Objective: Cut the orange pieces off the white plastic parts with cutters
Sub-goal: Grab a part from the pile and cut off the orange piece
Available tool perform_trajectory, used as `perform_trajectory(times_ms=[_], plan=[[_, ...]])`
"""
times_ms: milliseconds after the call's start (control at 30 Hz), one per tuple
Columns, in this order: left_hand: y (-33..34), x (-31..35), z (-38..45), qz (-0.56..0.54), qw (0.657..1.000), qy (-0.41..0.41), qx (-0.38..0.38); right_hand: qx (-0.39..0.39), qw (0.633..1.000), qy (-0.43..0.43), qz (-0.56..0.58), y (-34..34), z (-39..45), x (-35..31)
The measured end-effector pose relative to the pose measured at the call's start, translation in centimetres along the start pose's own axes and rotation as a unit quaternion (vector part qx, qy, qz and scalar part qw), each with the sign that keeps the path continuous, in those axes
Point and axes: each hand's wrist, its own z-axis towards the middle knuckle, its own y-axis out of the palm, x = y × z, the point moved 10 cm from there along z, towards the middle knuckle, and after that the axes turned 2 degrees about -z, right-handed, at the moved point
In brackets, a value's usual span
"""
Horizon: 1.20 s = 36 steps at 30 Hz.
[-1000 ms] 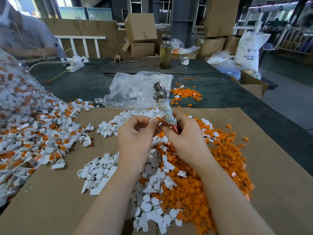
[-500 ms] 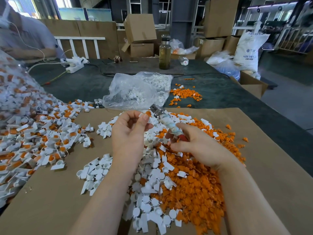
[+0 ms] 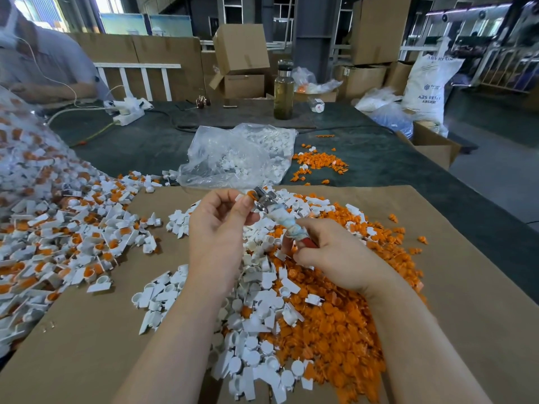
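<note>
Head view: over a cardboard-covered surface (image 3: 437, 287), the left hand (image 3: 217, 225) pinches a small part with an orange piece (image 3: 250, 195) at its fingertips, holding it right at the metal head of the cutters (image 3: 264, 199), whose taped handles are gripped by the right hand (image 3: 335, 255). The step in hand appears to be lining up a cut, with trimmed white parts (image 3: 256, 330) and a heap of orange offcuts (image 3: 344, 322) just below the hands and uncut parts (image 3: 73, 228) well apart at left. Next, the blades likely need seating where orange meets white before the squeeze.
</note>
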Motion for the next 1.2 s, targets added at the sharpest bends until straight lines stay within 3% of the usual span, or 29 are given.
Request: perform_trajectory(times_ms=[267, 400, 467, 567, 700, 933, 1200], plan=[[-0.2, -0.5, 0.3, -0.019, 1.0, -0.014, -0.003, 0.014, 0.999, -0.008, -0.048, -0.3, 0.2, 0.0], [-0.4, -1.8, 0.6, -0.052, 0.996, -0.076, -0.018, 0.027, 0.998, -0.016, -0.06, -0.2, 0.2, -0.1], [-1.6, -2.9, 0.9, -0.111, 0.985, -0.13, 0.016, 0.035, 0.996, -0.014, -0.081, -0.1, 0.3, 0.1], [-5.2, -4.9, 1.3, -0.227, 0.942, -0.207, 0.138, 0.078, 0.991, 0.006, -0.107, -1.0, 0.5, 0.9], [-9.9, -6.5, 1.4, -0.35, 0.861, -0.233, 0.286, 0.172, 0.974, 0.061, -0.138, -3.2, 0.3, 2.8], [-12.5, -7.5, 0.9, -0.54, 0.734, -0.201, 0.358, 0.22, 0.952, 0.128, -0.168, -5.1, -0.2, 5.2], [-13.5, -7.3, 2.0, -0.568, 0.739, -0.141, 0.333, 0.203, 0.922, 0.187, -0.272, -4.9, -0.2, 6.5]])
